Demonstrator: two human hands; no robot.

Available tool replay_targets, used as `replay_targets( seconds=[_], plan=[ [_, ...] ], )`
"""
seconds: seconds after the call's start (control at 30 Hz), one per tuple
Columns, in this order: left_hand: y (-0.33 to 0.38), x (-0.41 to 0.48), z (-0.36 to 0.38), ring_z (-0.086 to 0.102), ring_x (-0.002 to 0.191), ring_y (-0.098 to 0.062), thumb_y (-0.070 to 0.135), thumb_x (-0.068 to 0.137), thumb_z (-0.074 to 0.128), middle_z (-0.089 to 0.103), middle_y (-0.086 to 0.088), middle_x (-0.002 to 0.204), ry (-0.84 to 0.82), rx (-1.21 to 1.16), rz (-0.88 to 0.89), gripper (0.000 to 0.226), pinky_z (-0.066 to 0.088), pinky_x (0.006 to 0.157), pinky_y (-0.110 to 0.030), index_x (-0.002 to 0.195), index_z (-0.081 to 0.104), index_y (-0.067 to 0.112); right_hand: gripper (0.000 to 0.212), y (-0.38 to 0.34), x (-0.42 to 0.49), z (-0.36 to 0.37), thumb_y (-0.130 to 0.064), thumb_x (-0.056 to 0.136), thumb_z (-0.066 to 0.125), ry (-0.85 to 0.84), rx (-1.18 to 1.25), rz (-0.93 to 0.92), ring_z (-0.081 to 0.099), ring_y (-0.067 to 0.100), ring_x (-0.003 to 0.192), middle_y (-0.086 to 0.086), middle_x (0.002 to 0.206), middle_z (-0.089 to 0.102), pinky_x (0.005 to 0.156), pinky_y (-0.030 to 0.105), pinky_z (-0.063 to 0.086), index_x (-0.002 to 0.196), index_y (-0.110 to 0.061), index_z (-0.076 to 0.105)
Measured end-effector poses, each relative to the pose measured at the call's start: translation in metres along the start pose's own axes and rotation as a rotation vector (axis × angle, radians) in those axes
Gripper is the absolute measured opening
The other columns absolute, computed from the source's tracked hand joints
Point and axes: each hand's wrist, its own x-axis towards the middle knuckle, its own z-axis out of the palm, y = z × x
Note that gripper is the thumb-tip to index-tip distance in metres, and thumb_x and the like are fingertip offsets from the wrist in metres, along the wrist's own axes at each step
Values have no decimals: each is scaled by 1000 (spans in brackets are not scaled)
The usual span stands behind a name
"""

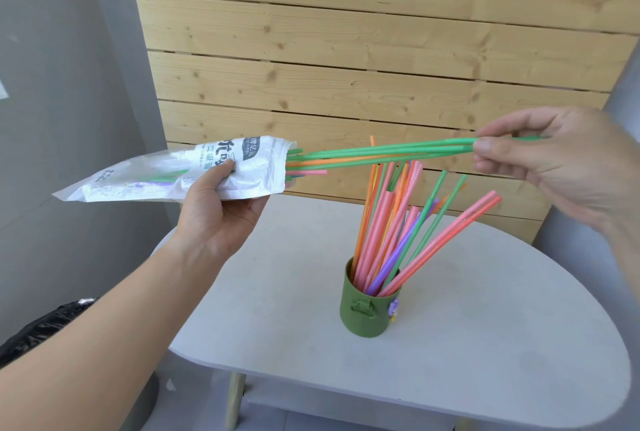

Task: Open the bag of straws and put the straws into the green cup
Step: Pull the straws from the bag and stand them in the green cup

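Green straws (pixel 381 150) lie nearly level, pinched by the right hand (pixel 554 167); left hand (pixel 221 209) grips the crinkly bag (pixel 173 174), mouth rightward, perhaps over the table's (pixel 485 344) back edge.

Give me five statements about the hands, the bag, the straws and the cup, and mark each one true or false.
1. The left hand holds the bag of straws up above the table. True.
2. The right hand pinches pink straws. False: it pinches green straws that reach back to the bag's open mouth.
3. The green cup is empty. False: the straws in the cup, pink, orange, green and purple, already stand in it.
4. The cup stands upright on the table. True.
5. The bag has been emptied. False: orange, pink and green straw ends show at its mouth.
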Motion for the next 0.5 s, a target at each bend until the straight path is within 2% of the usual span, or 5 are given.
replay_targets(
  seconds=[0.07, 0.2, 0.33, 0.43, 0.5],
  plan=[
    [-1, 1, -1, 75, 119, -30, 7, 104, 58, 77, -13, 129, 2, 11, 5, 39, 60, 98, -52, 142, 61, 5, 41, -4, -3, -15, -38, 39, 93, -19, 4, -5, 74, 17, 65, 1, 68, 75, 70, 23, 61, 71, -15, 80],
    [-5, 3, -4, 76, 117, -29, 7, 103, 59, 77, -11, 129, 15, 37, 10, 36, 62, 94, -48, 139, 62, 6, 63, -11, -7, -41, -56, 24, 98, -54, -5, 28, 76, 16, 65, 0, 69, 77, 69, 20, 60, 73, -20, 82],
    [-3, 6, -8, 76, 118, -28, 7, 104, 59, 76, -11, 130, 22, 54, 27, 35, 60, 100, -46, 138, 63, 7, 65, -16, -12, -63, -60, 24, 97, -60, -81, 64, 75, 15, 63, 1, 68, 76, 67, 19, 60, 75, -22, 82],
    [-4, 7, -10, 76, 118, -28, 7, 104, 58, 76, -11, 131, 18, 64, 24, 23, 63, 95, -46, 125, 66, 9, 67, -18, -17, -73, -62, 22, 96, -76, -146, 86, 75, 15, 61, 3, 67, 76, 65, 19, 60, 75, -22, 82],
    [-5, 7, -10, 75, 118, -28, 7, 104, 58, 76, -11, 131, 18, 67, 15, 23, 65, 89, -47, 126, 66, 9, 66, -19, -21, -75, -61, 23, 97, -89, -198, 94, 75, 16, 59, 6, 66, 76, 64, 19, 60, 75, -23, 82]
  ],
)
